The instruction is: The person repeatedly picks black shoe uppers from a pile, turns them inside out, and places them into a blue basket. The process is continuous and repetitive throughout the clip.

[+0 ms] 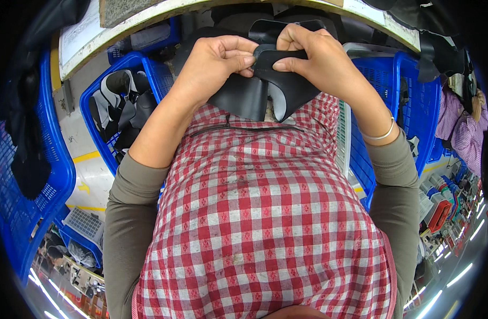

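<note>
Above my lap, close to the table's edge, both hands hold a black leather shoe upper with a pale lining showing along its lower part. My left hand is closed, its thumb and fingers pinching the upper's edge near the middle. My right hand grips the same piece from the other side, thumb on top and fingers curled behind. A flat black leather flap hangs below my left fingers; whether it is joined to the upper I cannot tell. More black leather lies just beyond the hands.
A worktable edge curves across the top. On my left stands a blue basket with black and white pieces; another blue basket is farther left. Blue crates stand on my right, near a person's pink checked clothing.
</note>
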`<action>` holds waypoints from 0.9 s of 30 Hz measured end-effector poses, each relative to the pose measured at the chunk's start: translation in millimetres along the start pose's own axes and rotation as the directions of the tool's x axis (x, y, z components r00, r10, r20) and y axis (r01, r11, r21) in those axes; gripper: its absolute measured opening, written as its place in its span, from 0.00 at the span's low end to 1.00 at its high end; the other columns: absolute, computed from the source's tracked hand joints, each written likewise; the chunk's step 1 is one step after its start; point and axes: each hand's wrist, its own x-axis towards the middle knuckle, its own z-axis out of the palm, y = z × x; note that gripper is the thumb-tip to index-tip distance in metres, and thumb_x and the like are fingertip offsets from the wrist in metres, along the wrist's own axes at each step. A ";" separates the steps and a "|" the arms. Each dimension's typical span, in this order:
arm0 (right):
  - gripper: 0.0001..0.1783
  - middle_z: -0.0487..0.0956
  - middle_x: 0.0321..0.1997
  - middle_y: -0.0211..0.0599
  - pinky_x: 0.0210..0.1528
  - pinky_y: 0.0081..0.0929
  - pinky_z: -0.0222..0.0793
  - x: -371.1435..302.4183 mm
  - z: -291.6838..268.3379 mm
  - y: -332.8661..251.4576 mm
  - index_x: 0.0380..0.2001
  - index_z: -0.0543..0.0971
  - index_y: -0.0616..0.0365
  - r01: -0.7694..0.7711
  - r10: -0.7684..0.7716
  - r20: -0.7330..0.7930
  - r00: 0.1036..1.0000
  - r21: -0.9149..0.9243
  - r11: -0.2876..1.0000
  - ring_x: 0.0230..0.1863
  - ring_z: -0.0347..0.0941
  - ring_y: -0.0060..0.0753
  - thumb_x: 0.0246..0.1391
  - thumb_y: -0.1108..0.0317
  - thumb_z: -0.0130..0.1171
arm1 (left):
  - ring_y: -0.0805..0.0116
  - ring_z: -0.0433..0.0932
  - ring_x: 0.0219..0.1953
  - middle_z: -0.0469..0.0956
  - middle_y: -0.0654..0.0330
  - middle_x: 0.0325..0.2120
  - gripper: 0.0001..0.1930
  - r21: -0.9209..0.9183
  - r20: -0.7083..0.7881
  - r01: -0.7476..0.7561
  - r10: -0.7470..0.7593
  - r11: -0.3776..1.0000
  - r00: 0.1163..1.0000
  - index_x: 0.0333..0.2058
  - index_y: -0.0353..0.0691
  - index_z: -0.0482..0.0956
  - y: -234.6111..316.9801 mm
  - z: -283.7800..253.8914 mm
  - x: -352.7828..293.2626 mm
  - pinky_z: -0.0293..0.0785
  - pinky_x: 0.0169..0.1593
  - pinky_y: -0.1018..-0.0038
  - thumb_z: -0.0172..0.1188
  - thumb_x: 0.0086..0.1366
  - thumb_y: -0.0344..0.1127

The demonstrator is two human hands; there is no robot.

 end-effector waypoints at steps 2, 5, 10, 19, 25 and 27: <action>0.15 0.80 0.22 0.40 0.31 0.28 0.70 0.6 0.2 0.1 0.33 0.77 0.60 -0.046 0.046 0.013 0.999 0.009 0.999 0.23 0.77 0.32 0.50 0.70 0.76 | 0.75 0.84 0.35 0.87 0.59 0.36 0.11 0.010 -0.007 -0.022 0.022 1.000 1.000 0.48 0.32 0.86 0.8 1.1 -0.4 0.82 0.43 0.77 0.64 0.68 0.24; 0.14 0.79 0.21 0.39 0.31 0.28 0.69 1.6 1.8 0.2 0.33 0.78 0.60 -0.049 0.049 0.007 0.999 0.036 0.998 0.23 0.76 0.31 0.50 0.69 0.76 | 0.75 0.83 0.34 0.87 0.59 0.36 0.11 0.014 -0.007 -0.014 0.015 1.000 1.000 0.48 0.32 0.86 1.9 1.8 0.2 0.81 0.43 0.78 0.64 0.69 0.25; 0.14 0.80 0.22 0.38 0.31 0.27 0.69 2.5 2.7 1.4 0.33 0.78 0.61 -0.079 0.079 0.018 0.997 0.059 0.995 0.23 0.75 0.28 0.50 0.70 0.76 | 0.76 0.83 0.34 0.87 0.60 0.36 0.11 0.048 0.004 0.006 -0.006 0.999 1.000 0.48 0.33 0.86 3.7 0.6 0.2 0.80 0.44 0.78 0.65 0.69 0.27; 0.15 0.85 0.25 0.38 0.34 0.32 0.76 1.0 1.7 7.1 0.33 0.83 0.54 -0.102 0.102 0.004 0.995 0.029 0.994 0.28 0.84 0.37 0.47 0.61 0.78 | 0.75 0.84 0.35 0.87 0.60 0.36 0.12 0.079 -0.008 0.026 -0.026 0.997 1.000 0.49 0.32 0.86 6.5 4.2 0.8 0.81 0.45 0.78 0.65 0.69 0.27; 0.16 0.85 0.26 0.37 0.37 0.35 0.75 -1.5 2.0 5.9 0.34 0.82 0.53 -0.089 0.088 -0.020 0.996 -0.059 0.994 0.30 0.84 0.39 0.46 0.60 0.78 | 0.76 0.84 0.35 0.87 0.60 0.34 0.12 -0.068 -0.016 0.032 -0.033 0.997 0.999 0.49 0.32 0.86 11.3 8.0 -6.2 0.81 0.44 0.78 0.66 0.68 0.26; 0.17 0.85 0.27 0.34 0.41 0.36 0.74 -2.3 2.4 -0.5 0.34 0.82 0.52 -0.063 0.057 -0.047 0.997 -0.141 0.988 0.31 0.84 0.38 0.45 0.59 0.79 | 0.76 0.84 0.35 0.87 0.60 0.35 0.12 -0.075 -0.014 0.051 -0.052 0.996 0.999 0.48 0.32 0.86 11.5 10.7 -8.1 0.80 0.45 0.78 0.68 0.67 0.27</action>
